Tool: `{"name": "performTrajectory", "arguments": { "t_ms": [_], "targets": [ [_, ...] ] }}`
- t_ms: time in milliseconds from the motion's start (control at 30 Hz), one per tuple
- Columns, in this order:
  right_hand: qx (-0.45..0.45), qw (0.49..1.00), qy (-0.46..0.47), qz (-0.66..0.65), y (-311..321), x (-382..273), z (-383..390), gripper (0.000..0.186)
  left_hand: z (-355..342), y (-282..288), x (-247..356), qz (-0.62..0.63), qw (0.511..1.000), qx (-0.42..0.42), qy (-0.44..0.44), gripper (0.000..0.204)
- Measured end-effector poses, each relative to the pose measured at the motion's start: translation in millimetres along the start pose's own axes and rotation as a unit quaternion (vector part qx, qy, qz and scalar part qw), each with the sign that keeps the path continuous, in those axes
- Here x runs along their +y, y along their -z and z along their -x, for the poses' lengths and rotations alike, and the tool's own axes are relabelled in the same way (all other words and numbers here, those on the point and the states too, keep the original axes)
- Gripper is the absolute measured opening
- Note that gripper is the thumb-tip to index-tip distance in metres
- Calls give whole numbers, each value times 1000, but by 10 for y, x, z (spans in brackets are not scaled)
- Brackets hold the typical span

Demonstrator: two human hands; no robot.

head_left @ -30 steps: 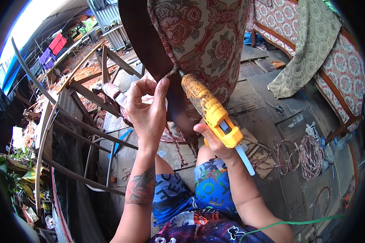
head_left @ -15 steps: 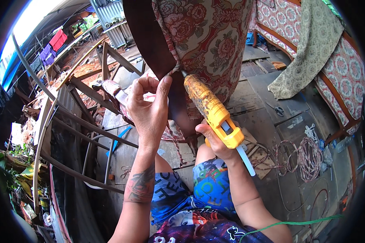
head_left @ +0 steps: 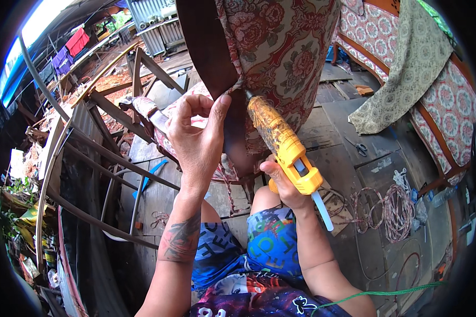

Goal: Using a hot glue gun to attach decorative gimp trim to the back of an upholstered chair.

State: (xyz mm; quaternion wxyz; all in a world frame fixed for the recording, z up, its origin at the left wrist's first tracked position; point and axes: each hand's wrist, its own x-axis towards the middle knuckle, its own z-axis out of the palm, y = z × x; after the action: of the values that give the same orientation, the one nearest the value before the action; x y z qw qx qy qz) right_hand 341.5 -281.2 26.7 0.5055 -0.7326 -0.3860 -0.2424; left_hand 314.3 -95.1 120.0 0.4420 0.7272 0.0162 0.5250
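Note:
A chair back [head_left: 293, 58] in red floral fabric stands before me, with a dark wooden edge [head_left: 203, 45] and fabric piping [head_left: 235, 76] along it. My left hand [head_left: 195, 137] pinches the piping between thumb and index finger. My right hand [head_left: 288, 187] grips a stained yellow glue gun [head_left: 280, 142], its nozzle [head_left: 249, 95] at the piping just right of my left thumb; whether it touches is hard to tell. A translucent glue stick [head_left: 321, 211] sticks out of its back end. Fingers behind the gun are hidden.
Upholstered settees [head_left: 439, 127] with a draped cloth [head_left: 394, 90] stand at right. Scissors [head_left: 357, 145], coiled cord [head_left: 396, 211] and a plastic bottle [head_left: 443, 196] lie on the boards [head_left: 344, 124]. Curved rails and wooden frames [head_left: 116, 113] crowd the left; a blue plastic piece [head_left: 152, 174] lies there.
My view has shifted slightly, so the chair sits a little farther right. The glue gun and my left hand moved slightly up and right with it; both grips look the same.

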Motion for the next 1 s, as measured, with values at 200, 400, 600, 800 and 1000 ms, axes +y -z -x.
{"name": "performTrajectory", "arguments": {
  "t_ms": [200, 400, 600, 800, 1000],
  "targets": [
    [25, 998, 52, 33, 21, -8, -12, 28, 0, -6, -9, 2, 1000, -2, -4, 23],
    [12, 999, 30, 24, 4, 5, 19, 28, -4, -12, -17, 4, 1000, 8, -13, 22],
    [8, 1000, 22, 11, 16, 10, 19, 26, 0, -35, -57, 4, 1000, 20, -24, 23],
    [0, 1000, 11, 20, 6, 52, 50, 25, 7, -48, -47, 4, 1000, 20, -19, 23],
    [-4, 1000, -8, -13, -3, 41, 62, 26, 0, -30, -19, 17, 999, 20, -20, 22]
  ]
}}
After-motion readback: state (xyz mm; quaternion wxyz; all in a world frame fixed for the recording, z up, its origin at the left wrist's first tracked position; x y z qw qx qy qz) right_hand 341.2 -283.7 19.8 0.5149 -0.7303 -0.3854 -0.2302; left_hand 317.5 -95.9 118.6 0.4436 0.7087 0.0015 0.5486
